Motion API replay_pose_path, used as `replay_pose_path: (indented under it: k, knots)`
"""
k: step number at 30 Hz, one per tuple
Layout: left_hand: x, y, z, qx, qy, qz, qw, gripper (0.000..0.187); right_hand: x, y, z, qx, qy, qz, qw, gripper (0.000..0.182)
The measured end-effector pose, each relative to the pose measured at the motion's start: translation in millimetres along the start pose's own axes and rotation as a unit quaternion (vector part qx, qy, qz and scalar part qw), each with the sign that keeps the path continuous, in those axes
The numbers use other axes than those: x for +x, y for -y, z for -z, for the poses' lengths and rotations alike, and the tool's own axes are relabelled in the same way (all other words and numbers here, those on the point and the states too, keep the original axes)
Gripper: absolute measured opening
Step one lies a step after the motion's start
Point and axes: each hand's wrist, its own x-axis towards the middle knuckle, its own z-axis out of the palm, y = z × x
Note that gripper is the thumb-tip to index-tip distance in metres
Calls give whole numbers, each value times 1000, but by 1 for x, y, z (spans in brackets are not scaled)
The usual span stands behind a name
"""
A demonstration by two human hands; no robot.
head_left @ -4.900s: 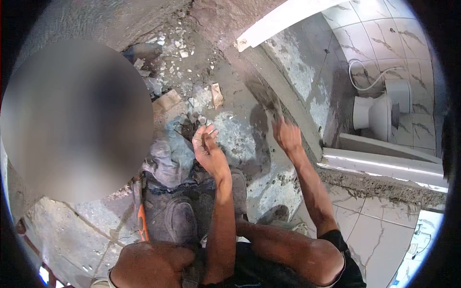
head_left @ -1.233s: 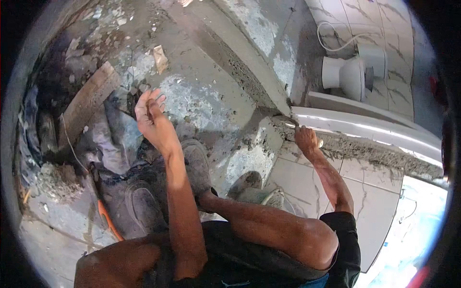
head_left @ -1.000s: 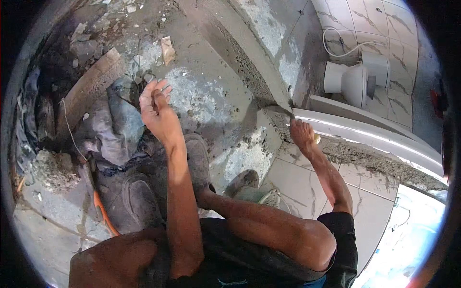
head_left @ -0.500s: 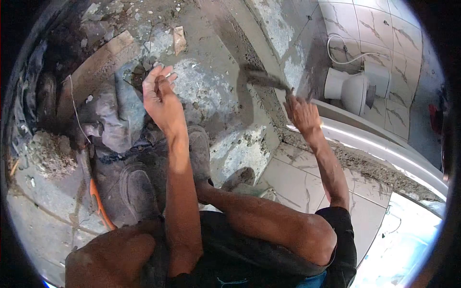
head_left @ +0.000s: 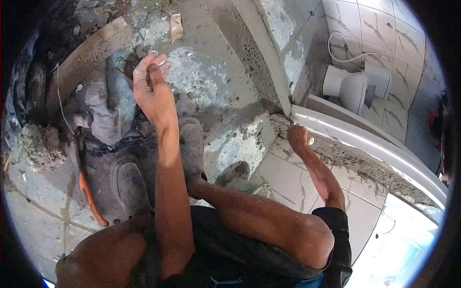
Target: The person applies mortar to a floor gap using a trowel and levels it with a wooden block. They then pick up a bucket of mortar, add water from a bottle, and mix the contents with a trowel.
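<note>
My right hand (head_left: pixel 298 136) is closed round the handle of a trowel, whose pale butt end shows beside the fist. The mortar-smeared trowel blade (head_left: pixel 280 120) points left, low over the strip of wet mortar by the end of the white door sill. Raised over the rough floor, my left hand (head_left: pixel 152 86) has its fingers loosely curled and apart, with nothing seen in it. Below it are my dusty shoes (head_left: pixel 128 185). A hammer with an orange and black handle (head_left: pixel 86 194) lies to the left of them.
A wooden board (head_left: pixel 91 53), a crumpled grey cloth or bag (head_left: pixel 104 113) and a lump of concrete (head_left: pixel 39 149) lie at the left. Past the white sill (head_left: pixel 355 134) stands a toilet (head_left: pixel 353 91). Marble-patterned tiles (head_left: pixel 293 180) cover the floor at right.
My right hand has moved down with the trowel, from beside the wall to the corner by the sill, and its blur has gone. My left hand has shifted slightly left with the view.
</note>
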Motion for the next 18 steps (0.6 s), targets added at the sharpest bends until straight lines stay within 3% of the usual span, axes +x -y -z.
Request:
replay_pose_path:
  k: [2, 5, 7, 8, 10, 15, 18]
  knots:
    - [2, -1, 1, 7, -8, -10, 1000, 21, 6, 8, 16, 29, 41, -11, 999, 20]
    - [3, 4, 3, 4, -5, -15, 1000, 21, 8, 18, 29, -6, -34, 35, 999, 19]
    - [3, 3, 3, 0, -5, -15, 1000, 21, 4, 22, 41, -83, -203, 54, 974, 16]
    - [2, 3, 2, -6, -3, -13, 1000, 20, 5, 23, 48, -83, -201, 54, 975, 16]
    - [1, 6, 2, 6, 9, -12, 1000, 22, 9, 29, 90, -24, -100, 11, 995, 13]
    - [-6, 7, -3, 21, 27, 8, 999, 24, 11, 32, 149, 51, -60, -23, 997, 12]
    - [-9, 10, -4, 13, 35, 7, 999, 25, 6, 21, 141, 64, -35, -38, 997, 17]
